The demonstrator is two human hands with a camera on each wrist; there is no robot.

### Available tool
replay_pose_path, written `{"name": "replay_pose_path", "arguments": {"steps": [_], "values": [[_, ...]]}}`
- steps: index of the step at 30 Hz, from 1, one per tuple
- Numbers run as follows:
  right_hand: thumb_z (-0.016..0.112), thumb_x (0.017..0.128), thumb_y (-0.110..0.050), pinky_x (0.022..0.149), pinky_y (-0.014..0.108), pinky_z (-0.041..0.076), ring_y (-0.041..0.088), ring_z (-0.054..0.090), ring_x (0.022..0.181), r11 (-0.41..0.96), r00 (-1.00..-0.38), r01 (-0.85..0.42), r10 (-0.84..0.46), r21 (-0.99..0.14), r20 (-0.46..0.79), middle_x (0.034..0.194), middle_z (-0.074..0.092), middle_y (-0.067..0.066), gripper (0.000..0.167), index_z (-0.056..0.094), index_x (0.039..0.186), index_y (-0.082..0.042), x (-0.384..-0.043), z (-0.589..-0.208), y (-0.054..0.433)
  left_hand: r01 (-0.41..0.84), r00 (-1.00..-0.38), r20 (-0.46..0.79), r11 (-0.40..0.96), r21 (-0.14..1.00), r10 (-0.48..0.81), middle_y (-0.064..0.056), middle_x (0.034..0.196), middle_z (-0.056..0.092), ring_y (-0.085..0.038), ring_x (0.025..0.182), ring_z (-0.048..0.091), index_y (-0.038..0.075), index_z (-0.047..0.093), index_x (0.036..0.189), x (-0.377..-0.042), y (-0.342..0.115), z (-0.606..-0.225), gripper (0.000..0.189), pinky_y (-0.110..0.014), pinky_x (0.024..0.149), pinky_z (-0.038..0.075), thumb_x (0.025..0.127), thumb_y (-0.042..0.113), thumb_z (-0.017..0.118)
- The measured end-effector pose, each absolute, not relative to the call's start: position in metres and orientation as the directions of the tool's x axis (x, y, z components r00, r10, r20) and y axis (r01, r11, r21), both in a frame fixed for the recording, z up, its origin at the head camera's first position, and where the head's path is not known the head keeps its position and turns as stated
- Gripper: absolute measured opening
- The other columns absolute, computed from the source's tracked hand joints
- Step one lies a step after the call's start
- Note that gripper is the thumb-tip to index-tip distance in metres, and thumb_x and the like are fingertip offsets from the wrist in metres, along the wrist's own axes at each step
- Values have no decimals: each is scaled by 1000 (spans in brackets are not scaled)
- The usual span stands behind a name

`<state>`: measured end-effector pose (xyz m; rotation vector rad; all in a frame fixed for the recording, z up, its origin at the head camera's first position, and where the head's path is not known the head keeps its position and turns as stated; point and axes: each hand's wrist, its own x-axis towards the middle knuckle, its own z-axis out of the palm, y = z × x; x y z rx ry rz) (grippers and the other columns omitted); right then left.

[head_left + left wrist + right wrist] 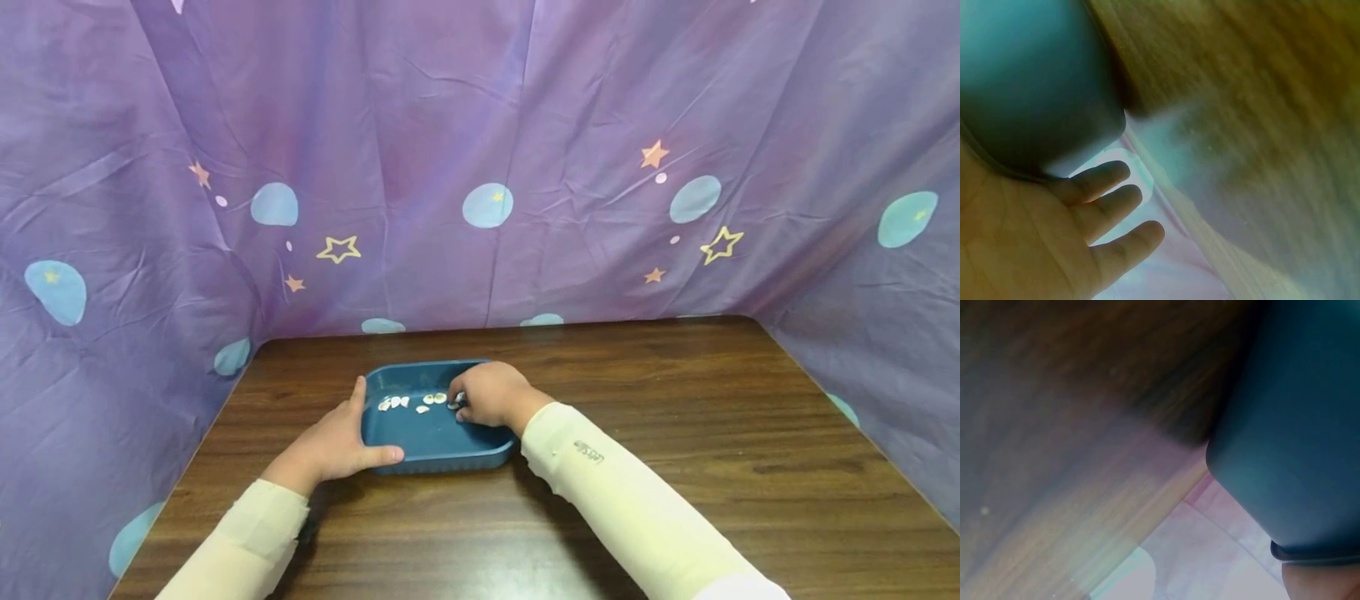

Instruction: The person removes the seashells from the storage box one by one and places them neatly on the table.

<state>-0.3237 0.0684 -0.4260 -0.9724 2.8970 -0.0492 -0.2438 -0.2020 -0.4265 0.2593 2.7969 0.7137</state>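
Purple fabric curtain point(420, 125) printed with stars and pale blue ovals hangs behind and on both sides of a dark brown wood-grain tabletop point(690, 467). On it, the right hand point(491, 393) reaches over the right rim of a blue rectangular tray with rounded corners point(435, 437), fingers curled, pinching one of the small white shell-like pieces point(440, 398) just above or against the tray floor; which, I cannot tell. Spread wide, the left hand point(337, 442) touches the tray's left side, thumb along the near rim; the left wrist view shows three straight fingers beside the outer wall. Between the hands lie the other white pieces: a cluster toward the left wall, two side by side near the right fingertips, and one slightly nearer the person. Cream sleeves point(630, 492) cover both forearms, the right one passing the tray's near right corner. Beyond the tray, a narrow strip of tabletop reaches the far edge by the curtain; the widest stretch runs rightward, while the left edge slants past the left forearm.
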Motion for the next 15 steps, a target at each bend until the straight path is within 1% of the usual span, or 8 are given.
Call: {"name": "replay_pose_path", "arguments": {"steps": [10, 15], "values": [[79, 94, -41, 106, 41, 52, 19, 69, 120, 800, -795, -599, -599, -36, -89, 127, 76, -10, 32, 77, 126, -34, -324, -427, 67, 119, -955, -182, 864, 490, 235, -42, 164, 25, -54, 150, 36, -8, -7, 165, -244, -202, -426, 142, -65, 119, 35, 82, 71, 78], [80, 93, -37, 103, 40, 54, 18, 71, 116, 791, -788, -610, -611, -37, -79, 122, 77, -11, 28, 79, 121, -33, -324, -426, 67, 124, -956, -174, 865, 487, 235, -42, 163, 26, -55, 149, 36, -9, -6, 164, -244, -202, -426, 142, -66, 118, 35, 82, 70, 79]]}}
